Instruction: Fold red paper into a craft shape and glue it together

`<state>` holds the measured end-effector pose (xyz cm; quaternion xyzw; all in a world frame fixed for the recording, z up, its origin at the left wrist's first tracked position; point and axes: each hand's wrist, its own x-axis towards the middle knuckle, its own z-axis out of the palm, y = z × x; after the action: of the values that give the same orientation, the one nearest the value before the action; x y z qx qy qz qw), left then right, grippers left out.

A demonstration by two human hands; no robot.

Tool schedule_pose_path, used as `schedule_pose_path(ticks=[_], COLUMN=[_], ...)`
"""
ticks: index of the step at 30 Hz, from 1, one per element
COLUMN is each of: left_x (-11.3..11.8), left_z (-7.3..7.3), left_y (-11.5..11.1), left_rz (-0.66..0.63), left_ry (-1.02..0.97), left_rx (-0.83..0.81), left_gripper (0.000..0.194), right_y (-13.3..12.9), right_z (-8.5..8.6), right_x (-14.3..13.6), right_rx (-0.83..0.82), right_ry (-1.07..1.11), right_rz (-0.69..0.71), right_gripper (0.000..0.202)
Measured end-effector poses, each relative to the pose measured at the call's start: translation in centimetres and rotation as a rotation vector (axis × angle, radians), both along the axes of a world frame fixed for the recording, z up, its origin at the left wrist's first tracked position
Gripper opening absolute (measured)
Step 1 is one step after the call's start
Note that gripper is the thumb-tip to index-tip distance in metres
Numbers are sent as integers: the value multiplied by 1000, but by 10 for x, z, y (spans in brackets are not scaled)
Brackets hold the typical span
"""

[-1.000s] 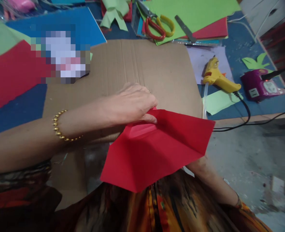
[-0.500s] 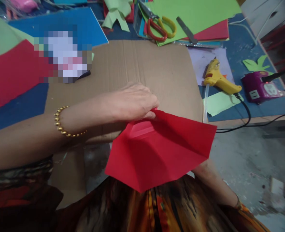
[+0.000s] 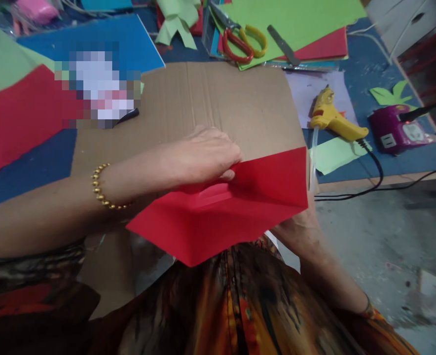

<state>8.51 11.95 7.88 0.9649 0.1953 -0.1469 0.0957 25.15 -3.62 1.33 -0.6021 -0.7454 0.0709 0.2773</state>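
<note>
A folded sheet of red paper (image 3: 218, 217), flared out with angular corners and creases, is held just above the near edge of a cardboard sheet (image 3: 255, 103). My left hand (image 3: 206, 155), a gold bead bracelet on its wrist, is closed on the paper's upper edge, thumb and fingers pinching it. From below on the right, my right hand (image 3: 299, 222) reaches under the paper. Its fingers are hidden behind the red sheet, so their grip does not show.
Scissors (image 3: 240, 44) and a metal blade (image 3: 282, 44) lie on green paper at the back. To the right are a yellow glue gun (image 3: 336, 116) with its cord and a purple power box (image 3: 393, 128). Red paper (image 3: 14, 118) and a blurred-out object lie left.
The red paper has turned and tilted: its right corner rose and moved left, its left corner swung out leftward. My right hand moved up and left beneath it; my left hand stayed nearly still.
</note>
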Motion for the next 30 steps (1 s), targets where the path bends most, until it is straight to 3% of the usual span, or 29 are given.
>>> schedule_pose_path(ticks=[5,13,19,23,27,30], left_x=[2,-9,2,4,-6,-7], left_z=[2,-4,16,21,16,16], left_y=[-2,0,-10,-11,-5,-6], left_rz=[27,38,124,202,182,210], left_ry=[23,-25,137,254,109,140], left_rx=[14,36,-6,-15,-19,-8], left_gripper=[21,20,20,10,13,13], right_y=[1,-5,-19,-32,-40,-42], right_z=[-2,6,7,3,-5,-13], right_x=[-2,-5,-10,-11,-9,-7], right_rx=[196,153,74,132,101,90], right_ry=[-126,-168,-153,-35,70,156], right_rz=[19,29,34,155,259,330], right_gripper=[11,22,25,27,22,21])
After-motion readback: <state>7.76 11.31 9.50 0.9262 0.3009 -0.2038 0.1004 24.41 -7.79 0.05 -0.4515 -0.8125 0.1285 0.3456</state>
